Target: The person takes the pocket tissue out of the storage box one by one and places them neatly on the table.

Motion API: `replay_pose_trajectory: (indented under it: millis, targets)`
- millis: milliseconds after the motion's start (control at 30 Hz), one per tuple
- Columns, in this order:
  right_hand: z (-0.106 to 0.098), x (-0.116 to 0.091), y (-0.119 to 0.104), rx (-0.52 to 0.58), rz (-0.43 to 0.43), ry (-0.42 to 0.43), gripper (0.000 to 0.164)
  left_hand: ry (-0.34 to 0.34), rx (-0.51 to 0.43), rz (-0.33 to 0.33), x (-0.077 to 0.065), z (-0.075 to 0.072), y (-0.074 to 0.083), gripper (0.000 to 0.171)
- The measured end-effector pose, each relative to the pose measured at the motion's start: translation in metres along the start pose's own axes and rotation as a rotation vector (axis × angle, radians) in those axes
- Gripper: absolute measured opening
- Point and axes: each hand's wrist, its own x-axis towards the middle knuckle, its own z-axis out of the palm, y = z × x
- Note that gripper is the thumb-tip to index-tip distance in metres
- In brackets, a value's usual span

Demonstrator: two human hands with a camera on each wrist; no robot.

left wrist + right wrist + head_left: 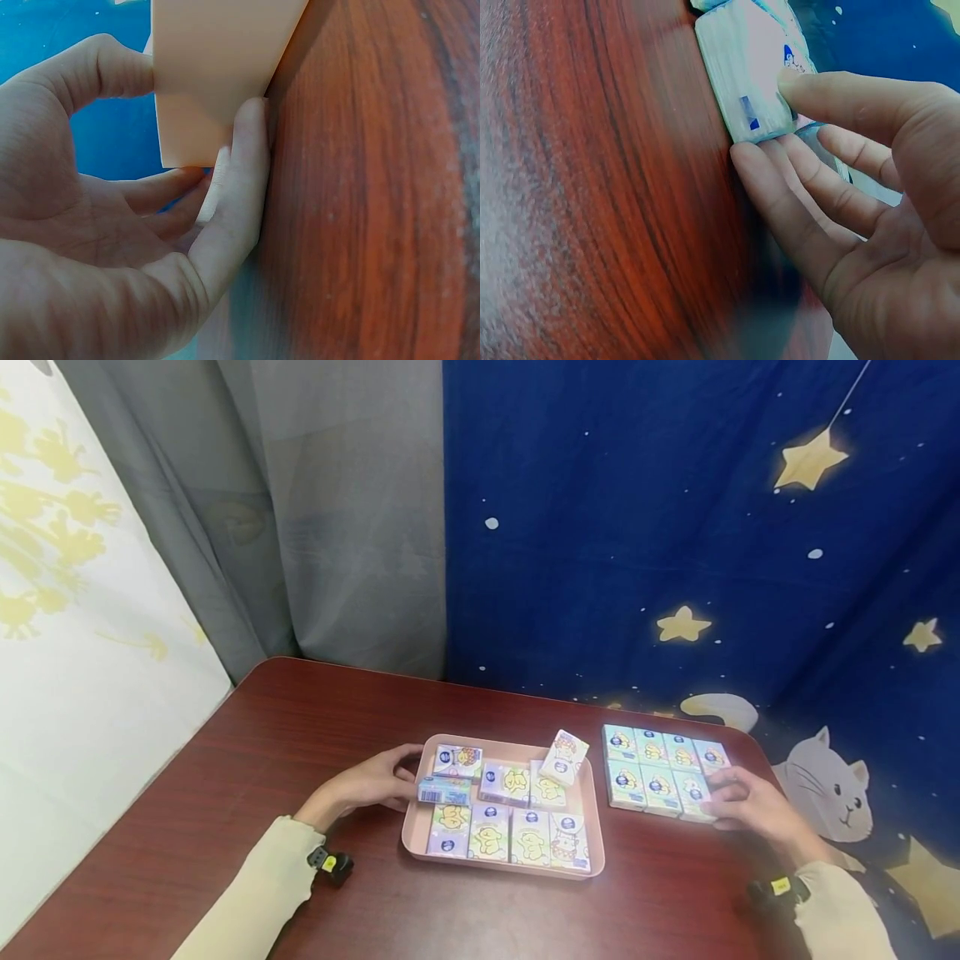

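Note:
In the head view, my left hand [382, 777] is at the left side of a pink tray [504, 870]. The left wrist view shows its thumb on the rim and a finger low against the wall by the table, gripping the tray. Several pocket tissue packs [489, 833] lie in the tray. A blue pack [444, 791] rests at its left, and one tilted pack [564, 758] leans at the far right rim. My right hand [753, 806] pinches a tissue pack [742, 71] at the right end of a two-row block of pale green packs [645, 787], partly hiding that end.
The dark red wooden table [360, 893] has a rounded far edge close behind the tray and packs. A grey curtain [352, 527] and a blue star-patterned curtain [570, 543] hang behind it. White patterned cloth [90, 710] is at the left.

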Motion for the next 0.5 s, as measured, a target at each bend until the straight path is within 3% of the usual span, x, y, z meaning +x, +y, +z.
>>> replay_pose_trajectory:
  millis: [133,300,500]
  targets:
    - [-0.001,0.003,-0.005,-0.047,0.008,-0.001,0.054,-0.006,-0.010,0.002,0.000,0.000,-0.001,0.093]
    - [-0.001,0.007,-0.022,-0.235,-0.020,0.021,0.035,-0.010,-0.008,0.005,0.001,-0.002,-0.002,0.092]
    - [0.018,0.010,-0.054,-0.254,-0.108,0.022,0.021,0.001,0.001,-0.006,0.004,-0.002,-0.004,0.093]
